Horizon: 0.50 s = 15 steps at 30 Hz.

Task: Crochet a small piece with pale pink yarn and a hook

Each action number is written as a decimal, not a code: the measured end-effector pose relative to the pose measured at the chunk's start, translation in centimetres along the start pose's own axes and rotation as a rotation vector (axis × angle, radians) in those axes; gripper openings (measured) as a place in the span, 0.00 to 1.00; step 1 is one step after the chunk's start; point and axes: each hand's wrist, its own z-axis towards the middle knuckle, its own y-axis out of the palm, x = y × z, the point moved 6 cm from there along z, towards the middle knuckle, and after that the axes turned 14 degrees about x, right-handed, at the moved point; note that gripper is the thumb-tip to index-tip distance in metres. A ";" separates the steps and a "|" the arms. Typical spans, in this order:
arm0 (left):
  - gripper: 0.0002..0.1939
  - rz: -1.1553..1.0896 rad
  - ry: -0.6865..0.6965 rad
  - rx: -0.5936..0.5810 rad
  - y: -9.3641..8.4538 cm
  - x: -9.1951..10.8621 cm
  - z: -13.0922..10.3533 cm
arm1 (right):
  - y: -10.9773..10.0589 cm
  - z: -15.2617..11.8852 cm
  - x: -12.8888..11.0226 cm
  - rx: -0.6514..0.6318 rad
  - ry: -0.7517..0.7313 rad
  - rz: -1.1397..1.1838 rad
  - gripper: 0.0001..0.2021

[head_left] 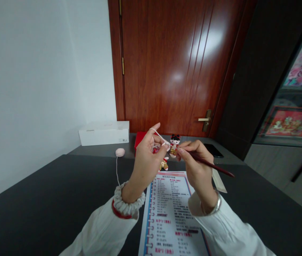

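Note:
My left hand (147, 156) pinches a small piece of pale crochet work (167, 144) between thumb and fingers. A strand of light yarn (157, 133) runs over its raised index finger. In my right hand (199, 167), held like a pencil, is a crochet hook (216, 167) with a dark red handle; its tip points at the crochet work. A pale pink yarn ball (120, 152) rests on the table left of my hands, its strand trailing toward my left wrist. Beneath both hands lies a ring-bound printed pattern sheet (167, 209).
A crocheted doll (175, 140) with black hair and another small figure (163, 164) stand behind the sheet. Behind my left hand is a red object (139, 138), partly hidden. A white box (104, 134) sits back left, a black phone (214, 150) back right.

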 end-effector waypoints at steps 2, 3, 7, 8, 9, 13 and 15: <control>0.33 -0.029 -0.048 -0.039 0.3 -0.1 -0.1 | 0.3 0.2 0.3 -0.033 0.089 0.081 0.08; 0.34 -0.042 -0.073 -0.056 0.5 -0.2 -0.1 | 0.5 0.2 0.4 -0.041 0.136 0.123 0.08; 0.34 -0.097 -0.165 -0.108 0.9 -0.5 -0.5 | 0.8 0.2 1.2 0.011 0.245 0.209 0.09; 0.35 -0.113 -0.182 -0.117 1.0 -0.6 -0.6 | 0.9 0.2 1.4 0.025 0.257 0.219 0.09; 0.35 -0.129 -0.199 -0.125 1.1 -0.6 -0.7 | 0.9 0.2 1.6 0.034 0.270 0.230 0.09; 0.40 -0.188 -0.253 -0.152 1.3 -0.8 -0.9 | 1.0 0.1 2.1 0.000 0.337 0.290 0.09; 0.42 -0.186 -0.264 -0.180 1.4 -0.8 -0.9 | 0.9 0.3 2.1 -0.043 0.365 0.311 0.09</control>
